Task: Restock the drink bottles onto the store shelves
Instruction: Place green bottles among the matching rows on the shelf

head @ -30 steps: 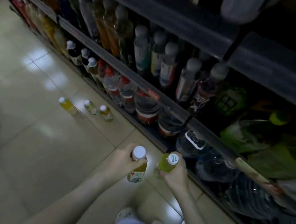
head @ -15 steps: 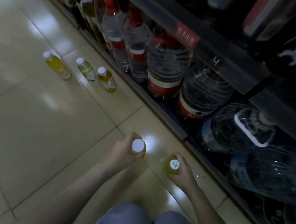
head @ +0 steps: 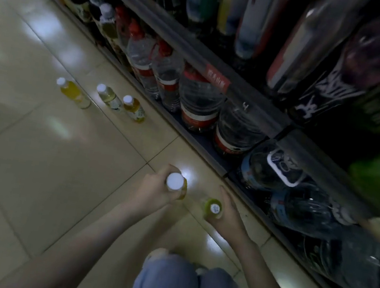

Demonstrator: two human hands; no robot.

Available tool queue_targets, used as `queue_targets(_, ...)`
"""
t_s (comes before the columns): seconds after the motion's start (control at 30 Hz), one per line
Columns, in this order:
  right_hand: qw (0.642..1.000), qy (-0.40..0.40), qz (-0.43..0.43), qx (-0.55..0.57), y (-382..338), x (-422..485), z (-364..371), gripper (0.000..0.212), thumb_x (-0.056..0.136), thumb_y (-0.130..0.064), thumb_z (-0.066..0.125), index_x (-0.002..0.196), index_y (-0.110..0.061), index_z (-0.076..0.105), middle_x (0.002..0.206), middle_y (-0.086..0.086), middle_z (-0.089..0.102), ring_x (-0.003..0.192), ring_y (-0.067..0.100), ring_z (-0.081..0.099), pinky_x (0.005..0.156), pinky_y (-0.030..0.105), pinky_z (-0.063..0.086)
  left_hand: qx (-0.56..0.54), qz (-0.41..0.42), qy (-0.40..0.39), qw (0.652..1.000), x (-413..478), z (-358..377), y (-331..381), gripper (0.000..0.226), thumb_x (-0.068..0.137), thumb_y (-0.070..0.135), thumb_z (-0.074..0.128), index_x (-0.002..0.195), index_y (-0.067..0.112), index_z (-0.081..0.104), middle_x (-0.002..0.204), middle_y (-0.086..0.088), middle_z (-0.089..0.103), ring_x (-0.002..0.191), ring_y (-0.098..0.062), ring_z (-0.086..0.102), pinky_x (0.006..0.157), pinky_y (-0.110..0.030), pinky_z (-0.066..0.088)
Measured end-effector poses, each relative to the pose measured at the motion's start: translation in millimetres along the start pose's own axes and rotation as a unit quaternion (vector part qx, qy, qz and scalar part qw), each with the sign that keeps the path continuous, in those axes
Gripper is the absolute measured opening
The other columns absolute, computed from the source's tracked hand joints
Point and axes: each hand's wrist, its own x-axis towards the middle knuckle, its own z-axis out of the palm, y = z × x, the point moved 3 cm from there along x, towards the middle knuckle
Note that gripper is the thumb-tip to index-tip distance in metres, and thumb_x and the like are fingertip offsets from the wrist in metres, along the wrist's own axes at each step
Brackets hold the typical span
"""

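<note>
two bottles gripped over the floor [head: 32, 169]
left hand [head: 152, 191] clasped the yellow bottle [head: 176, 183]; right hand [head: 229, 215] held the green bottle [head: 212, 207] just right.

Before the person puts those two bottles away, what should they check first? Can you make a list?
1. Left hand grips the yellow bottle: ok.
2. Right hand holds the green bottle: ok.
3. Caps on both bottles: ok.
4. Free gap on the bottom shelf straight ahead: not ok, water jugs fill it.
5. Three floor bottles upright and apart from the hands: ok.
6. Held bottles lifted off the floor: cannot tell.
</note>
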Motion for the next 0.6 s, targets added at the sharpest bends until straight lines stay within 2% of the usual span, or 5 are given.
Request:
queue_targets(0.13, 0.992, -0.071, -0.098, 0.033, -112.9, -75.9, -2.0, 0.095, 0.076, -0.021, 0.079, 0.149, -0.034, 0.02, 0.155, -0.008, 0.025, 0.143, 0.009, 0.022, 0.115, 0.032, 0.028, -0.026, 0.032, -0.001, 0.999, -45.4, -58.1, 73.4, 0.033, 0.075, 0.027, 0.08, 0.1, 0.027, 0.058, 0.092, 0.022, 0.06, 0.083, 0.001, 0.057, 0.068, -0.005, 0.04)
queue_targets(0.23, 0.987, -0.071, -0.117, 0.08, -190.3, -132.7, -19.0, 0.072, 0.074, -0.011, 0.08, 0.125, -0.04, 0.038, 0.124, -0.005, 0.055, 0.112, 0.01, 0.057, 0.091, 0.026, 0.049, -0.107, 0.026, -0.005, 0.994, -83.1, -115.3, 131.2, 0.029, 0.072, 0.021, 0.083, 0.092, 0.022, 0.063, 0.088, 0.012, 0.065, 0.079, -0.001, 0.061, 0.067, -0.01, 0.045)
queue_targets(0.33, 0.988, -0.052, -0.128, 0.073, -255.8, -189.5, -41.0, 0.068, 0.068, -0.017, 0.084, 0.117, -0.038, 0.043, 0.109, -0.008, 0.062, 0.097, 0.007, 0.063, 0.084, 0.024, 0.051, -0.2, 0.023, -0.037, 0.979, -126.9, -171.8, 185.6, 0.032, 0.075, 0.018, 0.081, 0.101, 0.02, 0.062, 0.091, 0.008, 0.067, 0.079, 0.004, 0.063, 0.069, -0.011, 0.048)
queue_targets(0.43, 0.988, -0.043, -0.12, 0.085, -311.3, -237.5, -55.6, 0.064, 0.066, -0.014, 0.086, 0.116, -0.027, 0.049, 0.101, -0.003, 0.067, 0.091, 0.01, 0.065, 0.083, 0.027, 0.052, -0.276, 0.019, -0.077, 0.958, -174.6, -220.8, 218.6, 0.059, 0.079, 0.029, 0.075, 0.131, 0.027, 0.046, 0.114, 0.005, 0.066, 0.1, -0.001, 0.064, 0.087, -0.018, 0.05)
queue_targets(0.6, 0.969, -0.069, -0.111, 0.21, -404.0, -288.3, -73.8, 0.045, 0.076, -0.015, 0.08, 0.116, -0.011, 0.059, 0.101, 0.007, 0.072, 0.094, 0.023, 0.07, 0.086, 0.039, 0.055, -0.2, 0.025, -0.171, 0.964, -245.5, -275.4, 226.4, 0.089, 0.082, 0.034, 0.073, 0.148, 0.045, 0.014, 0.156, 0.006, 0.026, 0.138, -0.009, 0.033, 0.11, -0.025, 0.033)
